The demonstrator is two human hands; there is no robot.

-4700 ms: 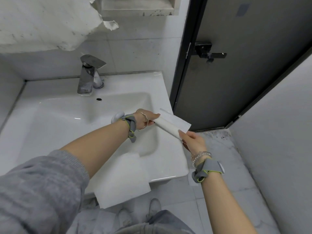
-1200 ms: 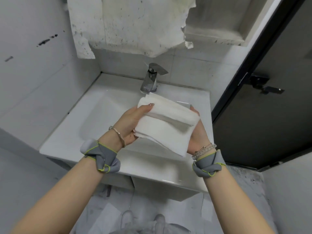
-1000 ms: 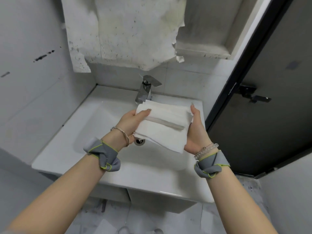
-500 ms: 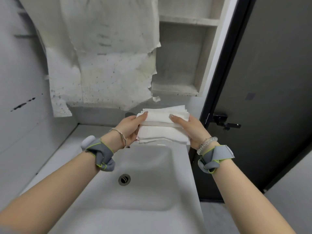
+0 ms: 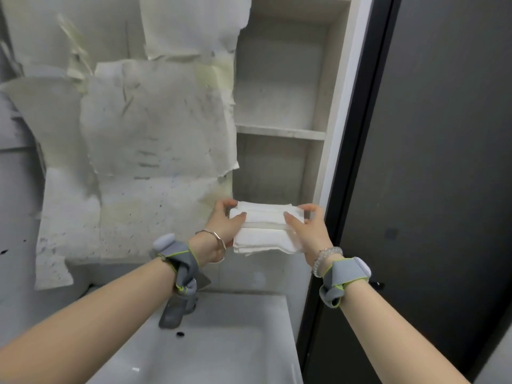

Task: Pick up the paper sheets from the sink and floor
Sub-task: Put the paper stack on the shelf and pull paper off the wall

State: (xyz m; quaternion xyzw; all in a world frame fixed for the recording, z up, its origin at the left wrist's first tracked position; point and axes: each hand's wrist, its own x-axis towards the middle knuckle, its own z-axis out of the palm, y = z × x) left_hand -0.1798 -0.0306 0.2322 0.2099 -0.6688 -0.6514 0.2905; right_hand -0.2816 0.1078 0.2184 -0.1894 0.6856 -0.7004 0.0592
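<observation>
A folded stack of white paper sheets (image 5: 263,228) is held level between both hands, at the front edge of the lowest shelf of a wall niche (image 5: 277,176). My left hand (image 5: 224,228) grips its left end with the thumb on top. My right hand (image 5: 306,231) grips its right end the same way. The white sink (image 5: 221,328) lies below, its basin bare in the part that shows. The floor is out of view.
A grey faucet (image 5: 177,309) stands at the back of the sink, partly behind my left wrist. Torn, stained paper (image 5: 152,151) covers the wall to the left of the niche. A dark door (image 5: 432,162) with a black frame is at the right.
Both hands have lifted the paper stack from over the basin up to the niche's lowest shelf. The view has tilted up, so the floor and most of the sink have left the frame.
</observation>
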